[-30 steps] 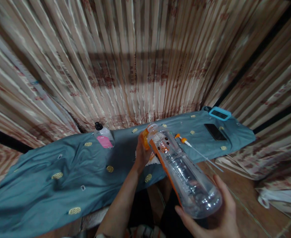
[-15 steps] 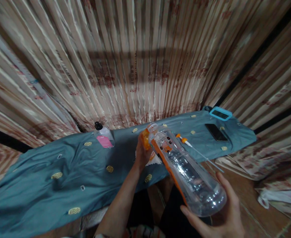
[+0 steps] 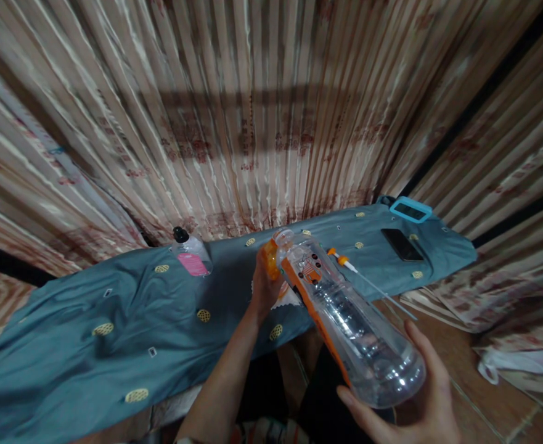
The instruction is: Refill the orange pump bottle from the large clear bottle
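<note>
A large clear plastic bottle [image 3: 354, 317] with an orange side and a printed label lies tilted in front of me, mouth toward the curtain. My right hand [image 3: 414, 401] cups its base, thumb and fingers on either side. At the mouth end, my left hand [image 3: 266, 287] is closed round an orange translucent object [image 3: 270, 259], whose full shape is hidden by the fingers. That object is right beside the bottle's neck; whether the two touch is unclear. Past the bottle's right side lies a pump top [image 3: 340, 259] with orange parts and a long thin tube.
A clear bottle with pink label and black cap [image 3: 192, 259] stands on the teal patterned cloth [image 3: 68, 345]. Beneath my left hand lies a white and orange wrapper [image 3: 287, 297]. Farther right are a dark phone [image 3: 401, 245] and a blue-framed device [image 3: 410, 209]. Striped curtains [image 3: 253, 123] hang behind.
The view has shifted very slightly. Both hands keep the same grip on the bottle and the orange object, with hardly any movement.
</note>
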`<state>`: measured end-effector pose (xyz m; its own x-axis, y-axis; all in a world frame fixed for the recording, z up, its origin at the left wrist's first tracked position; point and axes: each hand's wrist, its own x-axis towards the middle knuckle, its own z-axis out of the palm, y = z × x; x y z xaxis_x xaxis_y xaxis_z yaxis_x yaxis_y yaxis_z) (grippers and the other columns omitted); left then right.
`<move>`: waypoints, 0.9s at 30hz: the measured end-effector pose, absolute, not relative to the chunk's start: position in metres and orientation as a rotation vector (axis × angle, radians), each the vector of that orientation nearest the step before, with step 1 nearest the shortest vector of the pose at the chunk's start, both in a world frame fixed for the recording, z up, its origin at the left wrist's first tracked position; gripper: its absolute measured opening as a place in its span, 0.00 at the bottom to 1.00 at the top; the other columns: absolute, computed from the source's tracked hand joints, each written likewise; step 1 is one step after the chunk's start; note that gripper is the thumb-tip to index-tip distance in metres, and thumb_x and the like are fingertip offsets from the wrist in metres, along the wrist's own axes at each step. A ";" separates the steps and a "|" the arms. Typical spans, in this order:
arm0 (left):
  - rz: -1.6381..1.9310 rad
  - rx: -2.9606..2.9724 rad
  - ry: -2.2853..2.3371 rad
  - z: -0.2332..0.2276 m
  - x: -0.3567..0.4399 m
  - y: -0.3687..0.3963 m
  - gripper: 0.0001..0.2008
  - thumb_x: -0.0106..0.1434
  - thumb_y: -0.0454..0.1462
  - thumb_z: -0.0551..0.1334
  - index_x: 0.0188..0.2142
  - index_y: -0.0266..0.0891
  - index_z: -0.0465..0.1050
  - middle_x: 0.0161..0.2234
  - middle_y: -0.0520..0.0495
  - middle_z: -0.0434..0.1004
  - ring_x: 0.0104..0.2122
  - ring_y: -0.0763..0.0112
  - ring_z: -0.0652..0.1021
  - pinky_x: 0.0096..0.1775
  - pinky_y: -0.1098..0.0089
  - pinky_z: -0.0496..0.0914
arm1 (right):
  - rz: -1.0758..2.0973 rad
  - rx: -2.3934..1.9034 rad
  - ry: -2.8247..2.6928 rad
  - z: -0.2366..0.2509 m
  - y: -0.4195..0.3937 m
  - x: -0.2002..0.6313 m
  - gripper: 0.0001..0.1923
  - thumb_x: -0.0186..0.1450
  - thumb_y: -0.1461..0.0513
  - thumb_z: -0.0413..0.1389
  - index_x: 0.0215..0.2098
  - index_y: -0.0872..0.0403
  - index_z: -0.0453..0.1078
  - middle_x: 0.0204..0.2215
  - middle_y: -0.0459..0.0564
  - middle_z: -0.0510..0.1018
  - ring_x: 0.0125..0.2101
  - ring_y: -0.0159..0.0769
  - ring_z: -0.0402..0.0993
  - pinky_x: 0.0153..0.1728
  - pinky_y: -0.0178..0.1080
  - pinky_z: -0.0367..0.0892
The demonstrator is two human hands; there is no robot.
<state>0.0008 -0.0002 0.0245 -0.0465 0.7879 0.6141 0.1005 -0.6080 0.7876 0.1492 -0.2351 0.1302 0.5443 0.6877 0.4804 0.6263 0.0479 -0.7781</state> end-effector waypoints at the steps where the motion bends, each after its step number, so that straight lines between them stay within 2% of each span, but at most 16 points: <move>1: 1.704 1.706 0.941 0.024 0.001 0.000 0.32 0.66 0.49 0.69 0.65 0.44 0.65 0.59 0.37 0.77 0.57 0.51 0.80 0.59 0.51 0.75 | 0.076 -1.634 -1.127 0.131 -0.235 0.148 0.55 0.56 0.39 0.70 0.74 0.51 0.60 0.69 0.60 0.67 0.52 0.47 0.79 0.46 0.43 0.79; 9: 1.677 1.645 0.968 0.025 0.001 -0.002 0.31 0.67 0.52 0.67 0.64 0.43 0.65 0.58 0.37 0.77 0.55 0.52 0.81 0.58 0.52 0.75 | -0.030 -1.613 -1.219 0.134 -0.233 0.149 0.53 0.59 0.40 0.69 0.75 0.48 0.58 0.67 0.57 0.69 0.51 0.45 0.79 0.46 0.42 0.79; 15: 1.676 1.630 0.960 0.027 0.002 -0.003 0.31 0.68 0.53 0.66 0.64 0.43 0.65 0.58 0.37 0.77 0.55 0.50 0.80 0.58 0.51 0.75 | 0.040 -1.626 -1.152 0.128 -0.235 0.151 0.57 0.57 0.40 0.70 0.75 0.52 0.57 0.70 0.63 0.65 0.52 0.49 0.79 0.47 0.46 0.79; 21: 1.665 1.636 0.986 0.026 0.002 -0.002 0.31 0.67 0.53 0.67 0.64 0.44 0.65 0.57 0.37 0.77 0.53 0.51 0.81 0.55 0.51 0.76 | 0.027 -1.565 -1.255 0.122 -0.237 0.156 0.60 0.54 0.45 0.74 0.77 0.48 0.53 0.71 0.61 0.62 0.50 0.47 0.81 0.43 0.44 0.81; 27: 1.674 1.681 0.990 0.027 0.001 -0.003 0.30 0.66 0.51 0.68 0.63 0.45 0.65 0.56 0.39 0.77 0.54 0.49 0.80 0.56 0.49 0.76 | 0.063 -1.659 -1.096 0.134 -0.237 0.140 0.57 0.54 0.39 0.71 0.73 0.53 0.60 0.69 0.61 0.66 0.53 0.50 0.78 0.45 0.45 0.80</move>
<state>0.0012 -0.0030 0.0273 -0.0541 0.8158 0.5759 0.1121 -0.5681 0.8153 0.1396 -0.2366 0.1345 0.5713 0.6754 0.4663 0.6172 0.0209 -0.7865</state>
